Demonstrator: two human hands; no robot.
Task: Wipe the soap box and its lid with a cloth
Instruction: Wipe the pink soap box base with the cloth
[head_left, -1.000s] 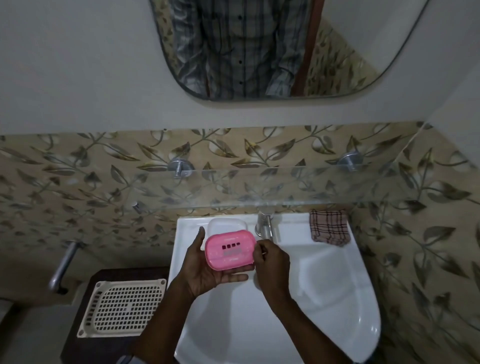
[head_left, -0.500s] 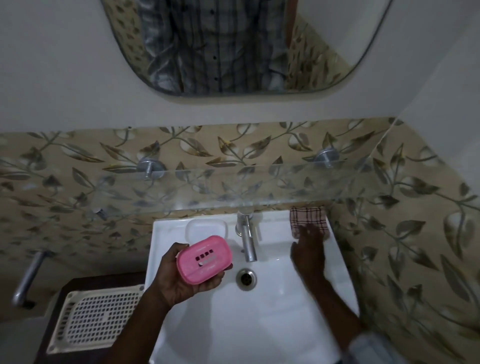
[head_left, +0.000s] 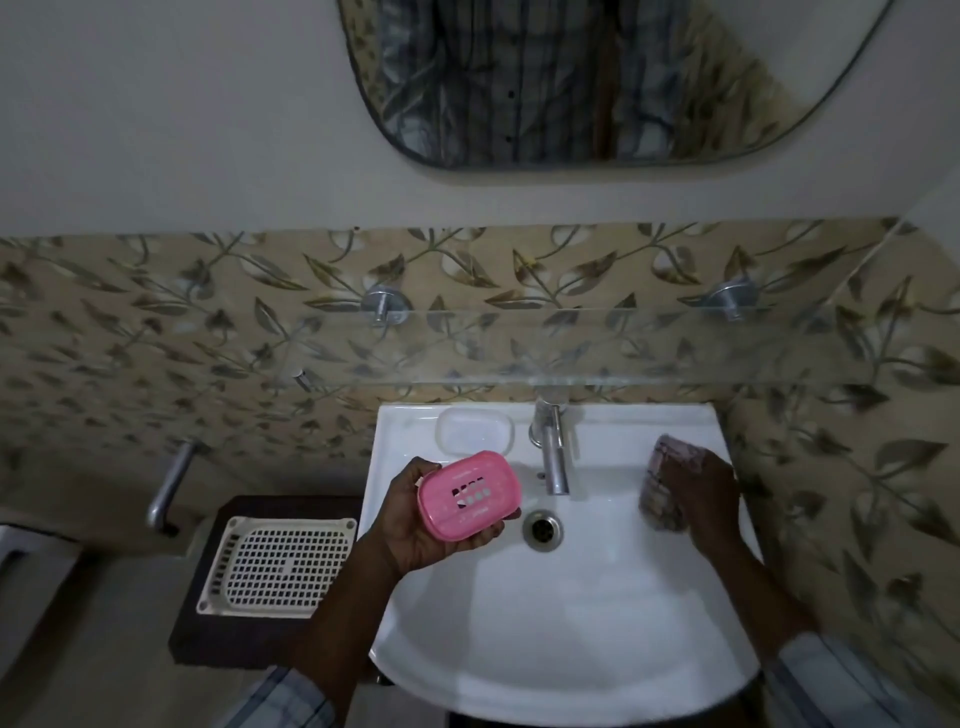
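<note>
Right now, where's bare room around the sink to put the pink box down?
Free: the back ledge of the white ceramic sink between the steel tap and right hand, and the wide basin front below the drain. Crowded: back-left ledge holds the clear plastic lid; the left hand with pink soap box covers the left rim.

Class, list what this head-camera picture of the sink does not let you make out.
- Cloth pattern: motion-blurred, partly covered by the right hand.
- Pink soap box underside: hidden by the left hand.
- Embossed marks on the box: too small.
- Mirror reflection: blurred, cut off by the top edge.
</note>
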